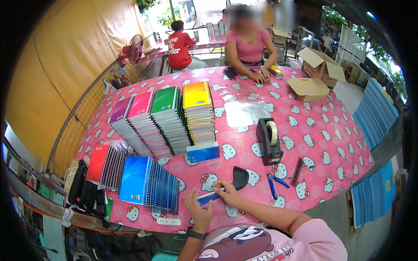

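Near edge: we pinch a small blue notebook [209, 198] between both hands, just above the tabletop [331, 130].
Left hand [198, 209]: fingers closed on its lower end, steadying it.
Right hand [227, 191]: fingertips pressed on its upper edge, perhaps at the spiral.
Beside: black curved piece [240, 177], blue-handled pliers [274, 182].
Farther: tape dispenser [270, 140], notebook stacks [174, 117].

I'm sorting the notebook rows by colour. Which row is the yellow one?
The yellow row is the rightmost of the four long rows, right of the green row, with a lone blue notebook at its near end.
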Tool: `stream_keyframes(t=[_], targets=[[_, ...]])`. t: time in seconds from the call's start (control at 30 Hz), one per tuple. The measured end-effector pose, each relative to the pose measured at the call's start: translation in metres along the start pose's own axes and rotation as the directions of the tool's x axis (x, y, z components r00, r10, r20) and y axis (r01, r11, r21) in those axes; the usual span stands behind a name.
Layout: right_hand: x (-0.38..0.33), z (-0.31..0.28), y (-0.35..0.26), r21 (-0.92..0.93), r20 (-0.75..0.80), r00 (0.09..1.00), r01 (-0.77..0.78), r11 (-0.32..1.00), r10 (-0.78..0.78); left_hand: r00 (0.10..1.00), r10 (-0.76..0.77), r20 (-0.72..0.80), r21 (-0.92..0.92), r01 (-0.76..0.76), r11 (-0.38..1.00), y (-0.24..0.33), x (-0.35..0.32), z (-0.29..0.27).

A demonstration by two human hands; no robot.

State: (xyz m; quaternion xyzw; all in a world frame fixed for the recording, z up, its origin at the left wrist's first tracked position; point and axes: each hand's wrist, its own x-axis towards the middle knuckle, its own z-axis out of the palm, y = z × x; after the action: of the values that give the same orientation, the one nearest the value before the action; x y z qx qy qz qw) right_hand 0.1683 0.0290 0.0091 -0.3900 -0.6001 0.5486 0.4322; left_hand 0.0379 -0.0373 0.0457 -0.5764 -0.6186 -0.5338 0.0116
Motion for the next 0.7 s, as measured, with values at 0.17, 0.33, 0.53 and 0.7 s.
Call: stream_keyframes(t=[0.17, 0.33, 0.53, 0.7], targets=[[-0.004, -0.012, -0.006, 0.075, 0.065, 0.998, -0.012, 0.997, 0.007, 0.896, 0.119, 0.427, 0.066, -0.162, 0.985, -0.003, -0.007, 0.011], [-0.021, -0.112, -0.048, -0.516, -0.324, 0.869, 0.169, 0.840, -0.374, 0.892, 0.138, 0.429, 0.002, -0.154, 0.988, -0.003, -0.005, 0.008], [-0.060, -0.291, -0.004, -0.802, -0.583, 0.571, -0.517, 0.297, -0.578, 0.898, 0.117, 0.424, 0.005, -0.132, 0.991, 0.005, -0.005, 0.009], [-0.074, -0.302, 0.039, -0.652, -0.746, 0.607, -0.584, 0.484, -0.273, 0.895, 0.091, 0.436, 0.041, -0.120, 0.992, 0.004, -0.005, 0.010]])
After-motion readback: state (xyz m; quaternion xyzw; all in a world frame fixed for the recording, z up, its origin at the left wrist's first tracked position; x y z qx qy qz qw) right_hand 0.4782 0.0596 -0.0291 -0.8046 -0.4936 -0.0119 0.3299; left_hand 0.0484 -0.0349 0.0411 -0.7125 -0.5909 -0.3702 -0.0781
